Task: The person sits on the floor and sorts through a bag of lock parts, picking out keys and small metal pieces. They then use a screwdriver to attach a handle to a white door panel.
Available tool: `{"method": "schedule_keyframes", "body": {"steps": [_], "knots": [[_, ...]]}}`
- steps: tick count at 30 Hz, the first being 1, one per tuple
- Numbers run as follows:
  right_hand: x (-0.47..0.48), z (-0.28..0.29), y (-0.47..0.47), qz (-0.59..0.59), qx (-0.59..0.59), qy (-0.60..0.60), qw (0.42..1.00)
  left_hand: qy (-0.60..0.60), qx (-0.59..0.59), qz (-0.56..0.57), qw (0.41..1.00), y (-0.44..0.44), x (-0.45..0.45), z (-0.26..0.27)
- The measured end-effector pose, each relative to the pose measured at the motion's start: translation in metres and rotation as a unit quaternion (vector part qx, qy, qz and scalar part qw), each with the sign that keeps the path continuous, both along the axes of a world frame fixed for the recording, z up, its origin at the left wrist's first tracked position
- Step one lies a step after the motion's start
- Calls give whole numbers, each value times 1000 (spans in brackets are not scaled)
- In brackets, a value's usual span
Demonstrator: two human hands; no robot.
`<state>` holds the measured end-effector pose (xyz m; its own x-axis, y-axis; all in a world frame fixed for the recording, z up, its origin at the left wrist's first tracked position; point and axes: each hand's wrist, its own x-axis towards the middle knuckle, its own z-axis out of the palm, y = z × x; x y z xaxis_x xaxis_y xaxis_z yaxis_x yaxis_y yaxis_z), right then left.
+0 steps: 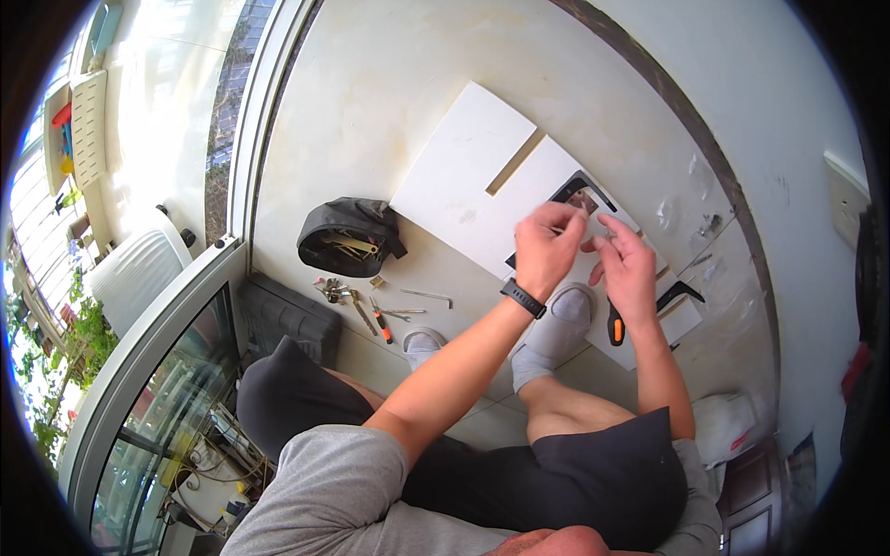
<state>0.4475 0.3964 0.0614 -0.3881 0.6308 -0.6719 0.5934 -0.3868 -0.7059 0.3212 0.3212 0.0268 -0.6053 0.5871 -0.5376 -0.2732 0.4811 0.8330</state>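
Observation:
My left hand (551, 240), with a black wristband, has its thumb and fingertips together over the white panel (462, 163), beside a black curved bracket (571, 187) with a brown plate. Whether a small thing is pinched there cannot be made out. Close to its right, my right hand (622, 257) has its fingers apart and slightly bent, with nothing visible in them. Below that palm a black and orange tool handle (615, 328) shows, its upper part hidden. A second black curved bracket (678, 295) lies to the right, by the panel's lower end.
An open black tool bag (348, 236) stands left of the panel. Keys (334, 290), an orange-handled screwdriver (382, 324) and a hex key (427, 295) lie before a dark case (288, 316). Clear plastic bags (730, 306) lie near the right wall. My slippered foot (563, 323) borders the panel.

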Motion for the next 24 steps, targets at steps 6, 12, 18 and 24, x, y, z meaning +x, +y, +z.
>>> {"method": "schedule_keyframes", "body": {"steps": [6, 12, 18, 24], "knots": [[-36, -10, 17, -2, 146, 12, 989, 267, 87, -56, 958, -9, -20, -29], [-50, -43, 31, 43, 169, 6, 985, 367, 125, -76, 919, -11, -17, -36], [-61, -44, 30, -10, 150, 39, 988, 376, 181, -105, 903, -16, -27, -50], [-56, -50, 30, 16, 196, 26, 980, 371, 201, -108, 900, -17, -30, -53]]}}
